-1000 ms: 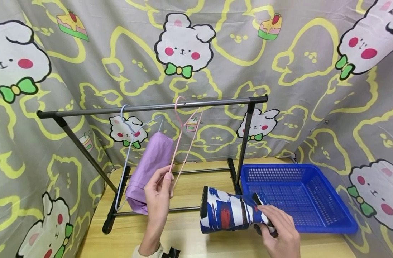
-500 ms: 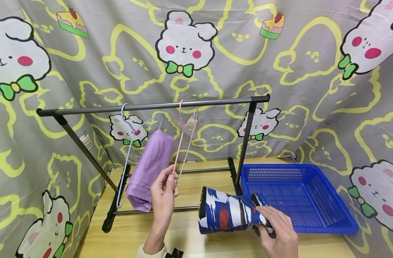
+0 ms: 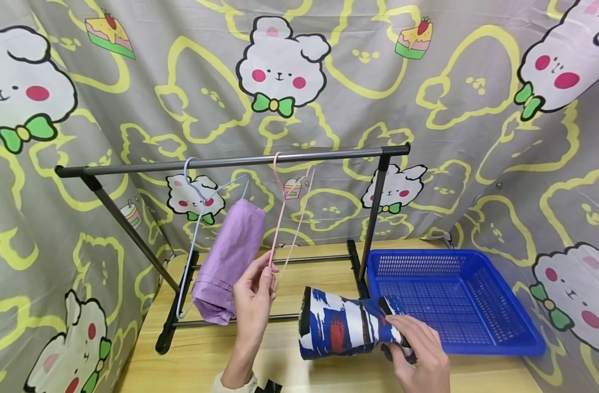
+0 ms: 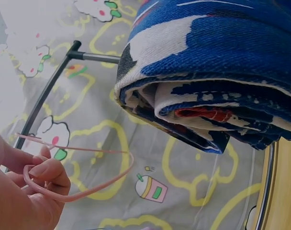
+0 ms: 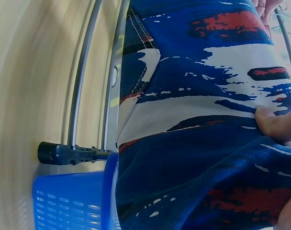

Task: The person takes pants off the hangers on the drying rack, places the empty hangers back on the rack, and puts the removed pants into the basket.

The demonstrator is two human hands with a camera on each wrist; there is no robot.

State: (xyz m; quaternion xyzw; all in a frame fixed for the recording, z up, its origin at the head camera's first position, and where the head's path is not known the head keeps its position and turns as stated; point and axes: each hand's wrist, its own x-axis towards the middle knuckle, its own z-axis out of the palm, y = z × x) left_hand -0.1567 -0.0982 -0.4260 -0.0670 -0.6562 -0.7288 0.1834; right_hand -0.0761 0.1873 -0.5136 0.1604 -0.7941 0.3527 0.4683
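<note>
The left hand and patterned cloth have drawn slightly closer. The rack stands beside a blue basket; the cloth — gripped by the right hand — is before them; left fingers pinch the pink hanger hooked overhead.

Grey bunny-printed curtains along the back and both sides, pale wood-grain tabletop below, even light
</note>
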